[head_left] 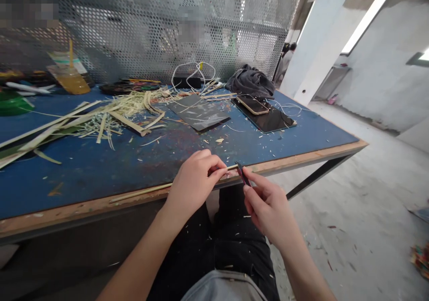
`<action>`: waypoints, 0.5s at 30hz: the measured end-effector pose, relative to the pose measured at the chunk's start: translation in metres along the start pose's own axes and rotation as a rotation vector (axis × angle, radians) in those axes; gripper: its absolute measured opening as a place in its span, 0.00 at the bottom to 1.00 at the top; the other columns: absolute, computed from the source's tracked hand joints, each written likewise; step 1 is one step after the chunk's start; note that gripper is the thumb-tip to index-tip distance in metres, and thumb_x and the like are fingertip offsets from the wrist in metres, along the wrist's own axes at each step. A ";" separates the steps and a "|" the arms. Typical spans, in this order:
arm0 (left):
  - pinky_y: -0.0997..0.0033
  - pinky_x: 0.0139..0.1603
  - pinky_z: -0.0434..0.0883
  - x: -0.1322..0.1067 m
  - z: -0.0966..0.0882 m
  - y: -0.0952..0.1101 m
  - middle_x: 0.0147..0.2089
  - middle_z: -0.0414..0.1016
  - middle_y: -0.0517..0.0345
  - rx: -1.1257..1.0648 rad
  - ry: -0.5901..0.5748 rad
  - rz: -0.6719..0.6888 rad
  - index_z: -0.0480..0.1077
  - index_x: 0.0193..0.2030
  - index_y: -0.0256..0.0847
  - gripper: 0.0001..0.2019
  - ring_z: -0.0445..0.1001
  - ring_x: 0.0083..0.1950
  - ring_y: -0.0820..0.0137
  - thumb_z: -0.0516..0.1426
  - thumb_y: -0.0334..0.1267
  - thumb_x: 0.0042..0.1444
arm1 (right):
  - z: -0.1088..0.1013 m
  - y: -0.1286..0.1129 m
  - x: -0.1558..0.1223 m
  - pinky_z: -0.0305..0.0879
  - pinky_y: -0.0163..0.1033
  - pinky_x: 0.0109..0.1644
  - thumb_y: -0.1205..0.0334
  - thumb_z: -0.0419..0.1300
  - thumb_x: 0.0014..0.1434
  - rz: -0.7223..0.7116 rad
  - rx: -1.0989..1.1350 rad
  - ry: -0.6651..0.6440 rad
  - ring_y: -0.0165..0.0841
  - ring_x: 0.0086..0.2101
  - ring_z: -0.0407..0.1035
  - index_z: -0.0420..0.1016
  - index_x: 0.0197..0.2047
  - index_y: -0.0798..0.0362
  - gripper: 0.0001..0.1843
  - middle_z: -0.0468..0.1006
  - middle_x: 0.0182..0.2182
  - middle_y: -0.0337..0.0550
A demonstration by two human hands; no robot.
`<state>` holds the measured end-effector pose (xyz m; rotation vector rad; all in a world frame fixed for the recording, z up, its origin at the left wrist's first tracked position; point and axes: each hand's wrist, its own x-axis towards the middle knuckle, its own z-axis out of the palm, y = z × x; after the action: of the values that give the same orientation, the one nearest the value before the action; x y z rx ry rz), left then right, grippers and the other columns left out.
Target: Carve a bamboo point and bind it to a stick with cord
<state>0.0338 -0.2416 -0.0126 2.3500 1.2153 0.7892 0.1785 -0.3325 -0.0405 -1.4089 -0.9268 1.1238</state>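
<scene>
My left hand (196,180) is closed in a pinch round a long thin bamboo strip (140,193) near its right end, at the front edge of the blue table (100,167). The strip runs out to the left along that wooden edge. My right hand (268,205) is closed on a small dark blade (241,173), whose tip meets the strip's end just right of my left fingers. Both hands hover over my lap in dark trousers.
A heap of pale bamboo strips and shavings (110,113) lies at the table's left middle. A dark sheet (198,112), a phone (253,104) on a tablet (271,120), a white cable (194,73), a grey cloth (250,82) and a perforated metal screen (150,28) stand behind.
</scene>
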 end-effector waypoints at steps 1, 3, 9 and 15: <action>0.71 0.37 0.65 -0.001 -0.002 0.000 0.31 0.71 0.62 -0.010 0.005 0.018 0.75 0.29 0.42 0.06 0.72 0.37 0.69 0.61 0.31 0.57 | 0.000 0.001 0.001 0.44 0.27 0.14 0.57 0.58 0.59 -0.015 -0.008 -0.004 0.22 0.13 0.48 0.68 0.63 0.57 0.29 0.63 0.15 0.28; 0.72 0.40 0.66 -0.007 -0.010 -0.001 0.33 0.73 0.62 -0.012 0.066 0.078 0.74 0.31 0.42 0.05 0.72 0.38 0.69 0.60 0.32 0.59 | 0.001 0.004 0.004 0.45 0.27 0.14 0.56 0.58 0.60 -0.034 -0.011 -0.008 0.22 0.14 0.49 0.67 0.64 0.55 0.30 0.64 0.16 0.29; 0.70 0.47 0.66 -0.050 -0.048 -0.042 0.39 0.76 0.60 0.219 0.280 0.144 0.75 0.38 0.46 0.05 0.73 0.43 0.66 0.58 0.39 0.61 | 0.004 0.006 0.006 0.44 0.27 0.13 0.55 0.58 0.60 -0.037 0.059 0.001 0.21 0.13 0.49 0.66 0.64 0.53 0.30 0.64 0.16 0.28; 0.74 0.32 0.64 -0.068 -0.061 -0.064 0.35 0.75 0.68 0.094 0.185 0.000 0.76 0.32 0.52 0.06 0.71 0.32 0.73 0.60 0.45 0.59 | 0.002 0.003 0.004 0.42 0.26 0.11 0.56 0.58 0.60 -0.038 0.011 -0.024 0.21 0.11 0.49 0.67 0.63 0.54 0.28 0.65 0.17 0.28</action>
<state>-0.0758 -0.2580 -0.0216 2.3946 1.3539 0.9887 0.1777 -0.3286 -0.0440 -1.3661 -0.9590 1.1178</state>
